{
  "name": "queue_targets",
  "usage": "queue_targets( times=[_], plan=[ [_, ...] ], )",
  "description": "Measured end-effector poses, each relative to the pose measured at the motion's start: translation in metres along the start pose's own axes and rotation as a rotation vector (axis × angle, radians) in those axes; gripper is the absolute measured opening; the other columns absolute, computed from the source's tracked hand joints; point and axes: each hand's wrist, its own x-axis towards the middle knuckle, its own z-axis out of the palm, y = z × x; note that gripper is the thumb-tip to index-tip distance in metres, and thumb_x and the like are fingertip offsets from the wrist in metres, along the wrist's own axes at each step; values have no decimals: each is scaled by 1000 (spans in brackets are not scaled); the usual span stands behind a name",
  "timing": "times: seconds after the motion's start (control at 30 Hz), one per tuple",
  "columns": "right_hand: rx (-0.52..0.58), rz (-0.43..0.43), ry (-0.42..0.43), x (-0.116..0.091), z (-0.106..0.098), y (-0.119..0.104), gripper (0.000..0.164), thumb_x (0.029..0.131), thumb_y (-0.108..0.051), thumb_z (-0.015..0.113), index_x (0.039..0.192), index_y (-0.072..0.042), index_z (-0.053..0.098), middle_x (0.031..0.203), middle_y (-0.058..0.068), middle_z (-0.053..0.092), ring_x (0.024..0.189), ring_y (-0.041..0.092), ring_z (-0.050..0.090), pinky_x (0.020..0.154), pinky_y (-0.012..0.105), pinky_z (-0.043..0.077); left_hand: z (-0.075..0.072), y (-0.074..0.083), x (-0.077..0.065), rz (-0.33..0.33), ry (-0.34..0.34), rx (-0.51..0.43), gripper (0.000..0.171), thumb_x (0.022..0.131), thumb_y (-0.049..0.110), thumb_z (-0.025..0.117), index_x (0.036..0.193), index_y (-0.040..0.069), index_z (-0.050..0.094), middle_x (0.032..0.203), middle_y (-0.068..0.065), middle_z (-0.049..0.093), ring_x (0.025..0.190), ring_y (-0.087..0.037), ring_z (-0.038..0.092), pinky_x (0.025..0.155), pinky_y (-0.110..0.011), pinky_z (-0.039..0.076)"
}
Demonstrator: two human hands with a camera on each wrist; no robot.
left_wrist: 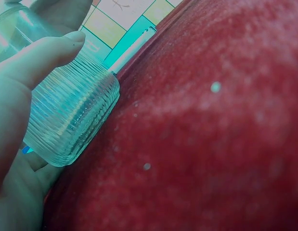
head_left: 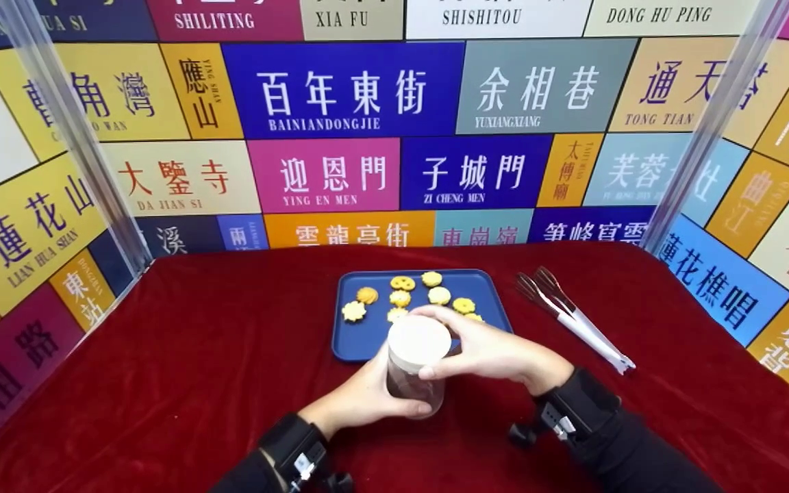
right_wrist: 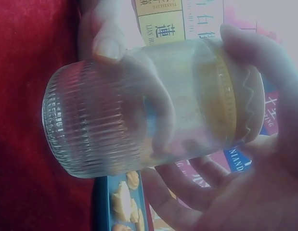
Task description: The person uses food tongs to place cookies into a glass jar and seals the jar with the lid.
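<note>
A clear ribbed jar with a pale lid stands upright in front of me at the near edge of a tray. My left hand grips the jar's body, its thumb across the front, as the left wrist view also shows. Around the lid curl the thumb and fingers of my right hand. In the right wrist view the jar looks empty, and the lid sits on its mouth. Behind it, several cookies lie on the blue tray.
To the right of the tray lie tongs with dark tips and pale handles. A dark red cloth covers the table. Panels with street names stand at the back and sides, with clear posts at the corners.
</note>
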Motion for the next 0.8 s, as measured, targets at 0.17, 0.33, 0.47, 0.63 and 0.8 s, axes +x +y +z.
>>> queue_targets(
  times=[0.17, 0.33, 0.47, 0.63, 0.8],
  plan=[
    [-45, -15, 5, -1, 1, -3, 83, 88, -32, 89, 158, -17, 45, 145, 5, 58, 131, 25, 54, 111, 49, 41, 0, -1, 0, -7, 4, 4, 114, 84, 21, 93, 167, 23, 16, 158, 4, 42, 143, -12, 44, 121, -34, 37],
    [-92, -11, 57, -3, 5, -9, 92, 84, -37, 92, 159, -16, 43, 142, 6, 60, 129, 24, 57, 110, 51, 42, 0, -1, 0, 7, -2, 2, 111, 84, 20, 92, 166, 22, 18, 158, 5, 43, 144, -12, 43, 123, -33, 34],
    [-200, 24, 180, -5, 13, -17, 97, 77, -48, 94, 155, -15, 47, 141, 8, 60, 126, 25, 57, 106, 51, 46, -1, -2, 1, 31, -7, -11, 108, 85, 19, 92, 165, 20, 20, 158, 4, 44, 145, -13, 43, 124, -32, 33],
    [-318, 36, 293, -4, 21, -22, 90, 72, -57, 95, 140, -12, 57, 130, 4, 64, 117, 22, 60, 99, 48, 50, 0, -2, 1, 35, -12, -31, 110, 85, 18, 92, 166, 23, 18, 158, 3, 45, 144, -15, 45, 122, -32, 35],
    [-344, 17, 313, -4, 24, -22, 81, 72, -60, 93, 131, -15, 60, 122, 1, 65, 111, 18, 60, 95, 45, 50, 0, -3, 1, 51, -14, -44, 109, 84, 18, 92, 166, 24, 20, 159, 3, 44, 145, -18, 44, 123, -34, 36]
  ],
)
